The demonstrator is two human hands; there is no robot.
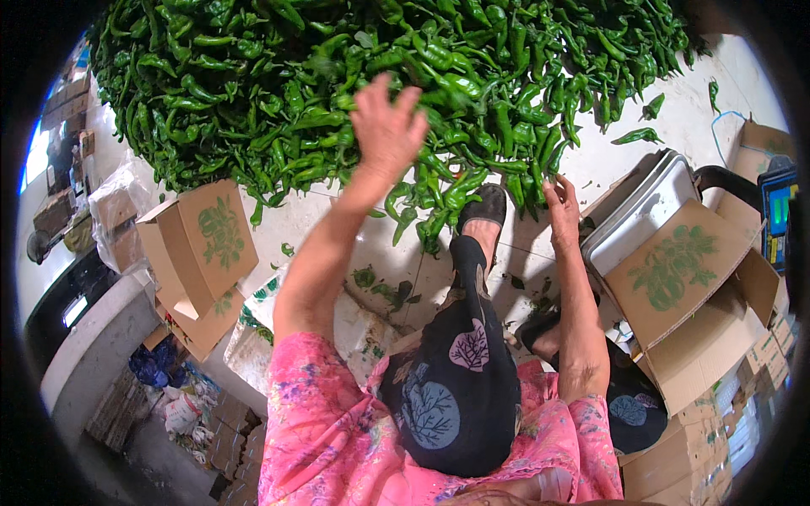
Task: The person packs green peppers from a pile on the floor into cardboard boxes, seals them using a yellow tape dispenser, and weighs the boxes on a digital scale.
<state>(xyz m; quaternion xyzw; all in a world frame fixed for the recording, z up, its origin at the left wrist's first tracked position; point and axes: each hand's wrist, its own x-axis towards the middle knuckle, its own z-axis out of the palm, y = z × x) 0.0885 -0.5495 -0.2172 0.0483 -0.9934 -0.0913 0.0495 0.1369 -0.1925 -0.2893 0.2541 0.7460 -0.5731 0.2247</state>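
A large heap of green chili peppers spreads over the floor in front of me. My left hand is over the heap's near slope with its fingers spread, slightly blurred, and nothing shows in its grasp. Some peppers close to its fingertips are smeared by motion. Farther right, my right hand is at the heap's near edge. Its fingers are apart and slightly bent, with the tips beside several peppers; I see none held in it.
Cardboard boxes with open flaps stand to the left and to the right. A scale with a pale metal platform and a lit display is at the right. Loose peppers and leaf scraps lie on the pale floor. My shoe touches the heap's edge.
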